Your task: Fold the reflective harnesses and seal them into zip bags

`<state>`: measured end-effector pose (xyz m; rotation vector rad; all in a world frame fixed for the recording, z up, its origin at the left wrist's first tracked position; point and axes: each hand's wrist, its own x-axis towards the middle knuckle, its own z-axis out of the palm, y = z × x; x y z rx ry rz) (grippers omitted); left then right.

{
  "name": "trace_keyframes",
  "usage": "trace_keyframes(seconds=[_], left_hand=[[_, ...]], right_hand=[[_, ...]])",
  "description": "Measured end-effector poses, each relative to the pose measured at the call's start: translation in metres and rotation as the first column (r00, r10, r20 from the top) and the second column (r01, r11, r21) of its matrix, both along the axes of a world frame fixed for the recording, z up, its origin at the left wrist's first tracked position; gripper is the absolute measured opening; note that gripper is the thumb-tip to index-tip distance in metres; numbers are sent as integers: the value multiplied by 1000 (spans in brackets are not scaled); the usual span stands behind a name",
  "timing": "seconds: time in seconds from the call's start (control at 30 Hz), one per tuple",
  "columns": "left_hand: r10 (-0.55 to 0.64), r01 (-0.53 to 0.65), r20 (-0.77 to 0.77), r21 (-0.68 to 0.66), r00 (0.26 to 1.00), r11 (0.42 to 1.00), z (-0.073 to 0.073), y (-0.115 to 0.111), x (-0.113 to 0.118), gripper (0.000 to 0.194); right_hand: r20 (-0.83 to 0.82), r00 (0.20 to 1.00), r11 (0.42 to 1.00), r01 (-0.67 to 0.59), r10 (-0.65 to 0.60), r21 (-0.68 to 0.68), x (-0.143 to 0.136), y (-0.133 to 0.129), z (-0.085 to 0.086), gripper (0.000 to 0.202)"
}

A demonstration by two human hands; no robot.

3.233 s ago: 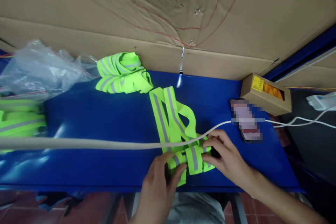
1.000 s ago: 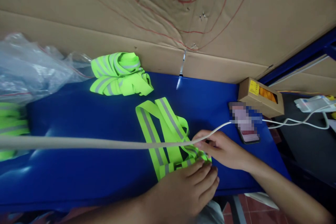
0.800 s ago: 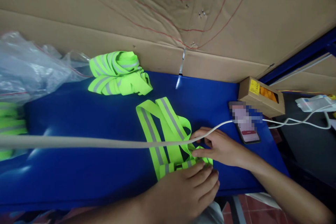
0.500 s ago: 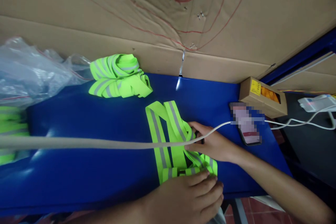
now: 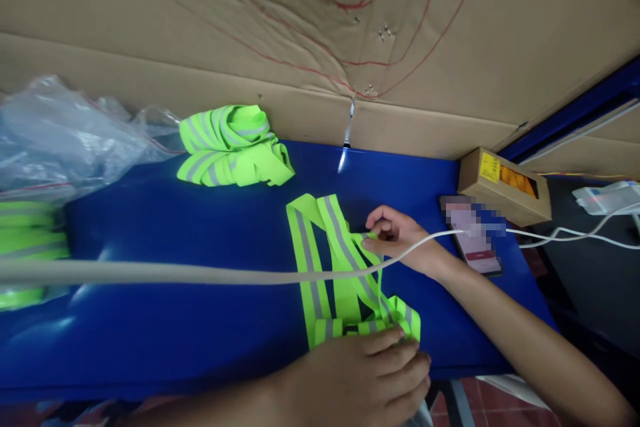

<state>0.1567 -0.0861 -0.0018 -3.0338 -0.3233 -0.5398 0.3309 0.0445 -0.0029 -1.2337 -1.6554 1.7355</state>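
A neon yellow-green webbing harness with grey reflective stripes [image 5: 310,260] lies in loops on the blue table. My left hand [image 5: 357,373] rests flat across its near end, palm down, fingers stretched to the right. At the harness's right side, my right hand [image 5: 395,233] has its fingers curled, with a bit of the webbing pinched between thumb and fingers. A white cable [image 5: 215,273] crosses the view in front of the webbing and the right forearm.
Two rolled bundles of similar webbing [image 5: 235,147] lie at the back. Clear plastic bags [image 5: 60,133] and bagged webbing [image 5: 30,247] are at left. A phone [image 5: 473,240] and small cardboard box [image 5: 500,187] stand right, before a cardboard wall [image 5: 200,67].
My right hand has moved up and slightly right, drawing a strap of the harness with it. My left hand stays on the near end. The view has shifted slightly.
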Motion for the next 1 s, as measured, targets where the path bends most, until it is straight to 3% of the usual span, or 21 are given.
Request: trace_keyframes(seconds=[0.03,0.1,0.17,0.2,0.33,0.43,0.63,0.7,0.83,1.0], left_hand=[[-2,2,1,1,1000,1000,0,0,0,38],[-12,12,11,0,1000,1000,0,0,0,39],[-17,17,22,-3,1000,1000,-1,0,0,40],[-21,21,26,-4,999,1000,-1,0,0,40],[-7,7,14,0,1000,1000,-4,-1,1,39],[-8,8,3,10,1000,1000,-4,-2,1,39],[-9,10,19,-12,1000,1000,-2,-1,-1,40],[-9,9,24,-10,1000,1000,-2,-1,-1,39],[-18,18,26,0,999,1000,-4,0,2,38],[-4,4,36,4,999,1000,-8,-1,3,38]], right_hand=[[64,998,982,9,-21,187,-4,-4,1,25],[142,989,857,-38,-42,514,-10,-11,3,15],[159,987,720,-107,-5,686,-12,-17,6,10],[162,986,684,-140,33,716,-12,-18,7,12],[296,944,688,-311,144,655,-3,-19,7,13],[393,915,668,-347,88,658,5,-17,10,17],[618,767,468,-616,174,633,6,-27,14,59],[648,752,434,-628,124,646,8,-31,18,55],[590,807,456,-523,-4,720,14,-34,26,34],[635,771,372,-605,53,704,15,-33,24,27]])
